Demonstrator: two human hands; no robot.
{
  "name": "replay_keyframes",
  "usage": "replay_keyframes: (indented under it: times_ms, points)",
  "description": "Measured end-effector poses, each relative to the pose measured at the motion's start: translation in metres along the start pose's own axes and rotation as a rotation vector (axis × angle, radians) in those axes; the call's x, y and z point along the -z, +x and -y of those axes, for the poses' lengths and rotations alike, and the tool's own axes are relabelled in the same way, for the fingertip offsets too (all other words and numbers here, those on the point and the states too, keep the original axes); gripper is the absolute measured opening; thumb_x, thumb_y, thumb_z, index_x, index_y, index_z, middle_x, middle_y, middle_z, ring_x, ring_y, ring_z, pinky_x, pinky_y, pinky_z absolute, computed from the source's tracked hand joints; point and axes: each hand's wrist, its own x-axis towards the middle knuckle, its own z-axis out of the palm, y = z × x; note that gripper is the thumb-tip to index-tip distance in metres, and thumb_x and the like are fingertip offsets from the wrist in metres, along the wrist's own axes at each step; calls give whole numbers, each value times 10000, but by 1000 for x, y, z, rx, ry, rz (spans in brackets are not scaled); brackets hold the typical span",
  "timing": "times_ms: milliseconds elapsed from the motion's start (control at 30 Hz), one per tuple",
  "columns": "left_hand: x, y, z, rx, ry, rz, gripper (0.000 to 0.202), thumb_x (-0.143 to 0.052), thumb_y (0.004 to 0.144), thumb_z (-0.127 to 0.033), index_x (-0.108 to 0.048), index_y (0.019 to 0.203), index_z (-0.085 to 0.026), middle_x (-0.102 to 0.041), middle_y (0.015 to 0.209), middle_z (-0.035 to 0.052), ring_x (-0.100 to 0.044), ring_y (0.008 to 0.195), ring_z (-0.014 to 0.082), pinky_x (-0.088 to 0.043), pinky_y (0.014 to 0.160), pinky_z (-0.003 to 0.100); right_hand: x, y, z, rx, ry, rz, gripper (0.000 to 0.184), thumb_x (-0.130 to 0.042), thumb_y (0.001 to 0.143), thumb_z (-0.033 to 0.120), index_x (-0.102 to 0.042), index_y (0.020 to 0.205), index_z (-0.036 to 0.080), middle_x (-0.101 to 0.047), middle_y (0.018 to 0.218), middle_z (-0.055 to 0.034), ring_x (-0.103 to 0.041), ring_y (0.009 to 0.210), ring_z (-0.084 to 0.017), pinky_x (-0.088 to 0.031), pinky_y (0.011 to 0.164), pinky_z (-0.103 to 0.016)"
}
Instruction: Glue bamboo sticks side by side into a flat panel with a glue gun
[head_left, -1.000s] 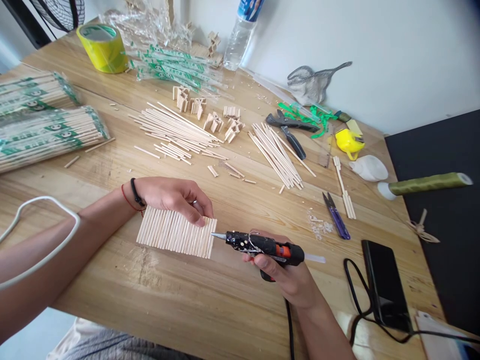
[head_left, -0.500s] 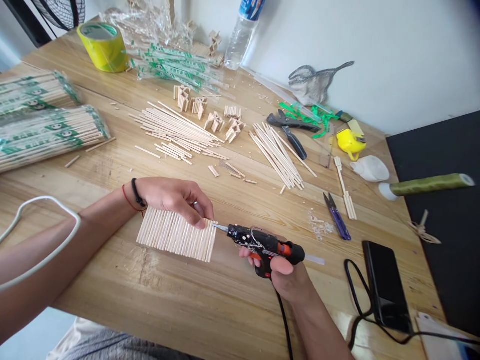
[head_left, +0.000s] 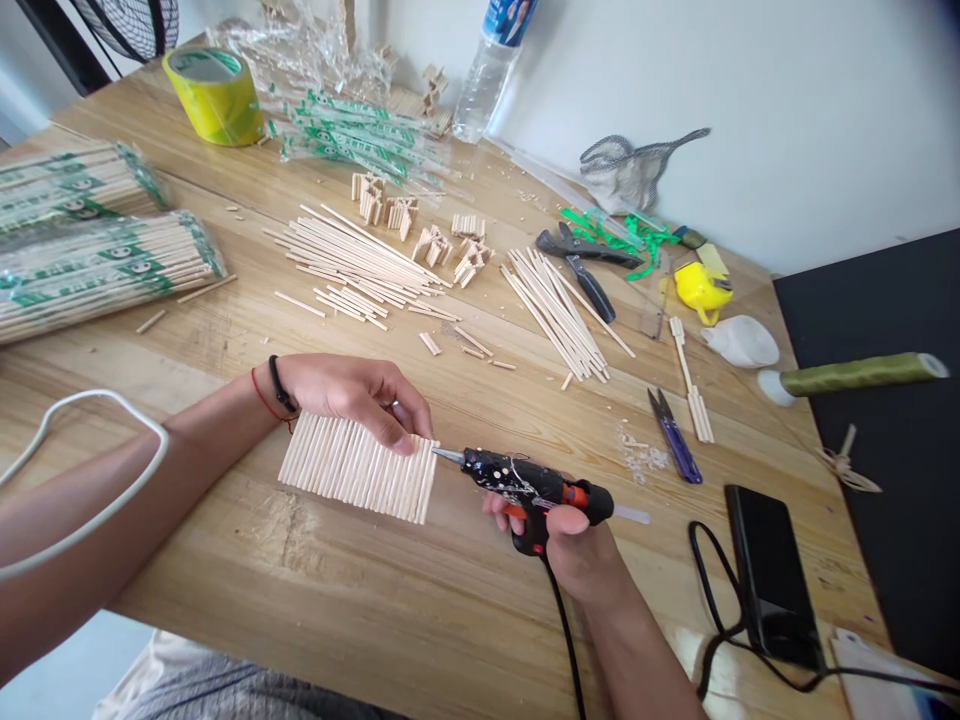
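Observation:
My left hand (head_left: pixel 367 400) is closed on the upper edge of a panel of wooden sticks (head_left: pixel 356 470), thumb on its face and fingers behind, partly hidden. The sticks lie side by side in a flat row. My right hand (head_left: pixel 574 545) is wrapped around a black hot glue gun (head_left: pixel 517 480), thumb along its rear and fingers at the orange trigger. The gun's metal nozzle points left, at the panel's upper right corner, close to my left fingertips. A clear glue stick (head_left: pixel 631 514) pokes out of the gun's back.
Loose sticks (head_left: pixel 360 255) and small stick bundles (head_left: pixel 433 245) lie beyond my hands. Pliers (head_left: pixel 577 260), purple-handled snips (head_left: pixel 675 440) and a phone (head_left: pixel 772 570) are on the right. Bagged sticks (head_left: pixel 112 270) and yellow tape (head_left: pixel 217 100) stand left. A white cable (head_left: pixel 154 450) crosses above my left forearm.
The whole view has shifted slightly. Both hands keep their grips, and the nozzle stays at the panel's upper right corner.

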Motion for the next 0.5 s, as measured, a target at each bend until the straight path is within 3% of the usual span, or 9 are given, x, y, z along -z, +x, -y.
replay_keyframes:
  times_ms: [200, 500]
  points:
    - [1, 1, 1, -26, -53, 0, 128, -785, 879, -267, -824, 959, -175, -757, 765, 20, -609, 659, 122, -427, 583, 188, -3, 1, 8, 25, -46, 38, 725, -610, 738, 915, -670, 697, 193, -686, 761, -71, -570, 630, -185, -430, 534, -304]
    - [2, 1, 3, -38, -34, -16, 151, -792, 871, -272, -819, 973, -162, -758, 775, 30, -608, 658, 121, -417, 573, 189, -4, -2, 16, 23, -89, 59, 678, -606, 815, 856, -741, 810, 192, -669, 749, -58, -503, 599, -165, -384, 542, -301]
